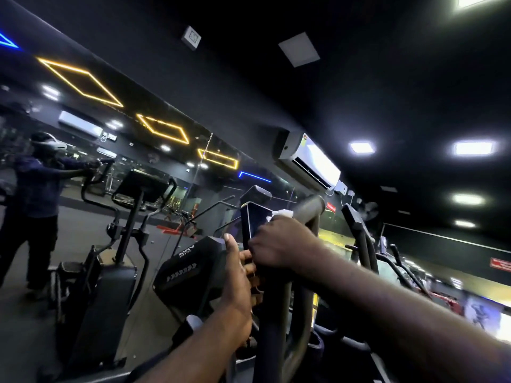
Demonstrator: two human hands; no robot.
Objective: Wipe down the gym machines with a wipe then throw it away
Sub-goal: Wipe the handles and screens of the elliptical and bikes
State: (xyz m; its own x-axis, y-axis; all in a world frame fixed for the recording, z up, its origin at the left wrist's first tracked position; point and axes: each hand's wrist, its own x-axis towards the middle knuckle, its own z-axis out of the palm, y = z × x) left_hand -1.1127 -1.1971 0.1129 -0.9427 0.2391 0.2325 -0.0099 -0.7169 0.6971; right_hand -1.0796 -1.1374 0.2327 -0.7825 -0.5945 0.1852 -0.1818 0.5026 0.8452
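A black elliptical machine fills the middle of the head view, with its console [253, 222] standing upright and a thick grey handlebar [309, 207] rising to the right. My right hand [279, 243] presses a white wipe [282, 213] against the console's right edge; only a small white corner shows above my knuckles. My left hand [237, 275] grips the machine's upright just below the console, thumb pointing up. Both forearms reach in from the bottom of the view.
A wall mirror on the left reflects a person with a headset and the same machine [138, 189]. The black drive housing [190, 269] sits left of my hands. More machines [359, 230] stand to the right. An air conditioner [312, 161] hangs above.
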